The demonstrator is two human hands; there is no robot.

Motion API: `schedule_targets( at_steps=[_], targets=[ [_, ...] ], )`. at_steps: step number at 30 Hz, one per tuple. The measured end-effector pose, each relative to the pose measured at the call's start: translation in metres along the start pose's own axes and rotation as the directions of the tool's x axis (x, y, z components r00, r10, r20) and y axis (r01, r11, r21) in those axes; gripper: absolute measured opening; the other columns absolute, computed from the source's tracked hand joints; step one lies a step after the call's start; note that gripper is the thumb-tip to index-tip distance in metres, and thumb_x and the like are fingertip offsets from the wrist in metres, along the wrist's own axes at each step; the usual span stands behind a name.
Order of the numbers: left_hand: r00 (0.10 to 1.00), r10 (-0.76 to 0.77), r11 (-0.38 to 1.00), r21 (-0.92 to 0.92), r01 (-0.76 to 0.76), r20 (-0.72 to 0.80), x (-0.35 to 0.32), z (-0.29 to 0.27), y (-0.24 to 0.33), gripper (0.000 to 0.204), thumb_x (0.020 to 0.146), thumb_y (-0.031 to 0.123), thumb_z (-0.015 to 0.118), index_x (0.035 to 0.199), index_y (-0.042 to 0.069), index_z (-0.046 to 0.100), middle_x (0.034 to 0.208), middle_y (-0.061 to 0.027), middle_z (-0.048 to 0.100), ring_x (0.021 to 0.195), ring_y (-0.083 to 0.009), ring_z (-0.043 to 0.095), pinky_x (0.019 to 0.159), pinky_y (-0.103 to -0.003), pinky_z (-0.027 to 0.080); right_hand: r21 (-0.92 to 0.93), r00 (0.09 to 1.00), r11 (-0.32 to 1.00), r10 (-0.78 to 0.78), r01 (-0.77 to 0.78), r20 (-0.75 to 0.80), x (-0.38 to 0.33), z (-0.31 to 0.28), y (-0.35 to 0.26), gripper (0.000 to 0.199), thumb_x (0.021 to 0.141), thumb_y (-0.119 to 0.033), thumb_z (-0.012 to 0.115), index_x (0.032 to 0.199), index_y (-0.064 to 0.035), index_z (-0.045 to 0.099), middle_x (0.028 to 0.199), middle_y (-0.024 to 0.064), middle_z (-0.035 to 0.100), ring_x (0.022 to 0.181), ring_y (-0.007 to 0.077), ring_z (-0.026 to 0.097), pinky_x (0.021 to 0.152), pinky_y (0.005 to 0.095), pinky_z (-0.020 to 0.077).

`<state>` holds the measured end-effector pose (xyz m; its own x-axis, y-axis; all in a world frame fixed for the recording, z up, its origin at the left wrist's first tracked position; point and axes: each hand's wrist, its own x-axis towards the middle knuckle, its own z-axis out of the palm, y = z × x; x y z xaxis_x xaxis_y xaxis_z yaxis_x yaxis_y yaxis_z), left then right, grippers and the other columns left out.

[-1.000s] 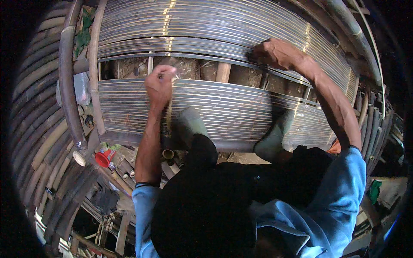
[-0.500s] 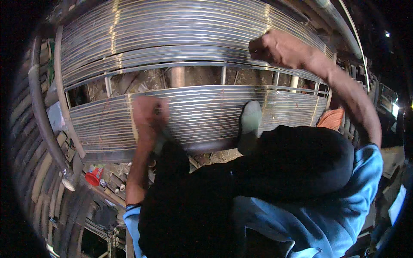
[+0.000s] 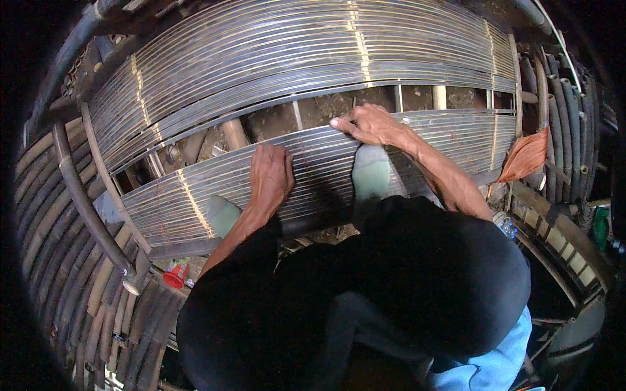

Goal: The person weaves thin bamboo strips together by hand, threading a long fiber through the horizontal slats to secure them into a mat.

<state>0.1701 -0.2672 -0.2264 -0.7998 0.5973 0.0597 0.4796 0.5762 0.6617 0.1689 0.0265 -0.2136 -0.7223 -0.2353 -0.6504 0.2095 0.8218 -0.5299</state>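
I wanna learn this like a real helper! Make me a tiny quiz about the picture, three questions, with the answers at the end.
1. True or false: the left hand and the right hand are both at the near slatted panel.
2. Pick one: what colour is the stringy bundle by the panel's right end?
a) blue
b) orange
c) white
3. Count: how many feet in pale green coverings can you see?

Key: 1. True. 2. b. 3. Two.
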Motion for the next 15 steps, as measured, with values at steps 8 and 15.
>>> schedule_targets(
  at_steps=[8, 15],
  targets=[
    [0.91, -0.349, 0.934, 0.001, 0.358, 0.224, 0.018, -0.017, 0.011, 0.017, 0.094, 0.013, 0.06, 0.102, -0.002, 0.06, 0.086, -0.0306, 0.065, 0.085, -0.0507, 0.063, 0.072, -0.056, 0.047, -0.053, 0.741, 0.83, -0.522, 0.555, -0.422, 0.03, 0.023, -0.042, 0.042, 0.09, -0.03, 0.071, 0.125, -0.0072, 0.063, 0.112, 0.0231, 0.067, 0.107, 0.0392, 0.063, 0.092, 0.0491, 0.0513],
    [0.796, -0.483, 0.831, -0.093, 0.548, 0.366, 0.008, -0.033, -0.007, 0.018, 0.096, 0.015, 0.06, 0.102, -0.003, 0.063, 0.082, -0.0249, 0.066, 0.075, -0.039, 0.066, 0.064, -0.047, 0.048, 0.187, 0.853, 0.861, -0.395, 0.474, -0.342, 0.05, 0.018, -0.046, 0.03, 0.09, -0.024, 0.071, 0.113, -0.0051, 0.069, 0.105, 0.0187, 0.069, 0.09, 0.0367, 0.068, 0.08, 0.0447, 0.0549]
  ],
)
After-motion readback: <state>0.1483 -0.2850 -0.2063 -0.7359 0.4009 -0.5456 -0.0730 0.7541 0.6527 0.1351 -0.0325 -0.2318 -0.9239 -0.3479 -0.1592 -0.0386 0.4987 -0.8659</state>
